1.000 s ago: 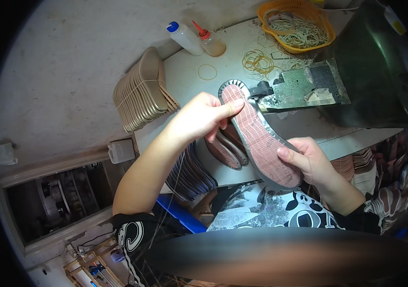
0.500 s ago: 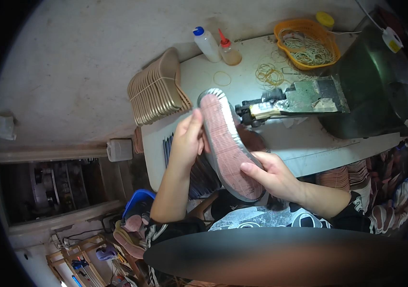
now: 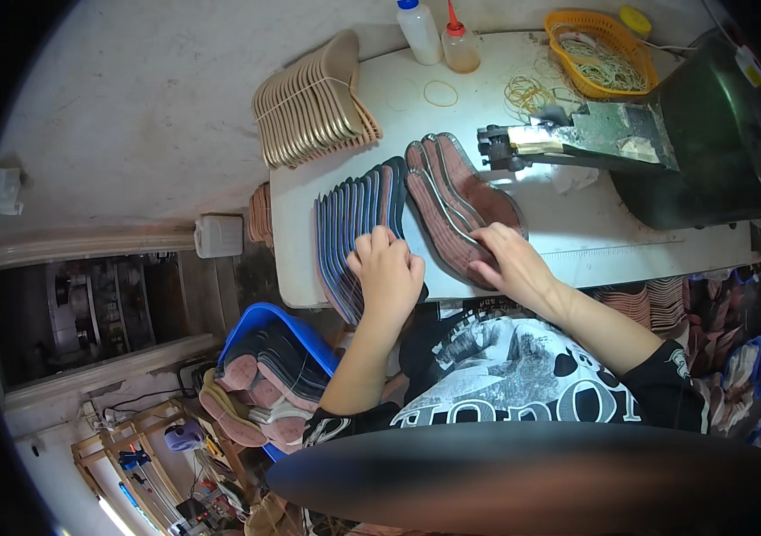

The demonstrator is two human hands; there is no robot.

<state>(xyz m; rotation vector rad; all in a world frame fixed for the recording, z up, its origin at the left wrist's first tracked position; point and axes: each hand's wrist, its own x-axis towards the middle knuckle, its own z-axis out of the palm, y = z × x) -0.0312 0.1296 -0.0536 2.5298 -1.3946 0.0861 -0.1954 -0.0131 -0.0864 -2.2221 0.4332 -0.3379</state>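
Several pink shoe soles with grey rims (image 3: 447, 210) lie overlapping on the white table (image 3: 577, 259), below the head of a green machine (image 3: 577, 138). My right hand (image 3: 513, 263) is closed on the near end of these soles, thumb and fingers at the edge. To their left stands a tight row of dark-edged soles (image 3: 345, 232), on their edges side by side. My left hand (image 3: 387, 275) rests on the near right part of that row with its fingers curled in. What its fingertips grip is hidden.
A banded bundle of tan soles (image 3: 309, 107) stands at the table's far left. Behind are a white bottle (image 3: 421, 36), a red-tipped bottle (image 3: 461, 52), loose rubber bands (image 3: 528, 96) and a yellow basket (image 3: 608, 76). A blue bin (image 3: 255, 326) with soles sits at the lower left.
The pink sole that both hands held up is down among the others on the table. My left hand has moved onto the dark row, my right hand lower. The view has shifted.
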